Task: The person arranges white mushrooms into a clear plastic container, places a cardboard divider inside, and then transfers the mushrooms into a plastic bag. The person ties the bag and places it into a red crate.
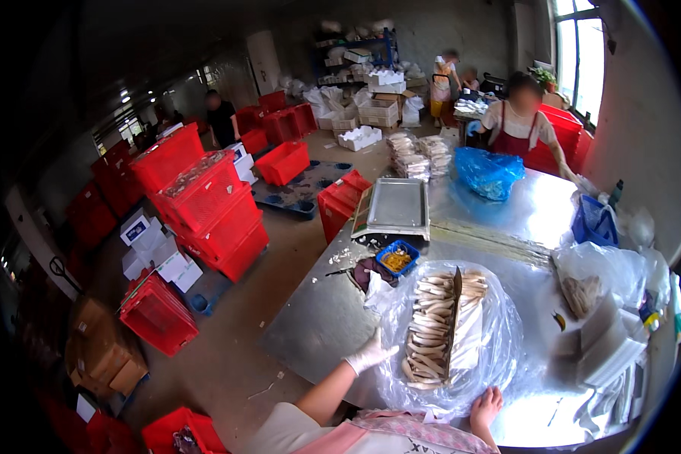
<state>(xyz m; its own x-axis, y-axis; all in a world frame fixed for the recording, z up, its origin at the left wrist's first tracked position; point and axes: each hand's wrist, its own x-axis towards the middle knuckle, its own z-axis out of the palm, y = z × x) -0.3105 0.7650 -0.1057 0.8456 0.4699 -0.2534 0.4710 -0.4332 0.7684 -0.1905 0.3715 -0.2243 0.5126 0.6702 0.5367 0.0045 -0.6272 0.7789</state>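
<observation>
On the metal table before me lies an opened clear plastic bag (502,335) spread around rows of pale, long-stemmed mushrooms (429,329). A thin dark-edged divider (455,318) stands upright among them, with a white sheet (470,340) on its right side. My left hand (369,353), in a whitish glove, is at the bag's left edge, fingers apart; whether it touches the plastic I cannot tell. My bare right hand (487,404) rests by the bag's lower right edge, near the table's front, and no object shows in it.
Beyond the bag are a blue basket of rubber bands (397,258) and a platform scale (398,204). White foam trays (610,340) and a blue basket (593,221) line the right. A co-worker (519,122) stands across the table, near a blue bag (489,172). Red crates (218,210) stand left.
</observation>
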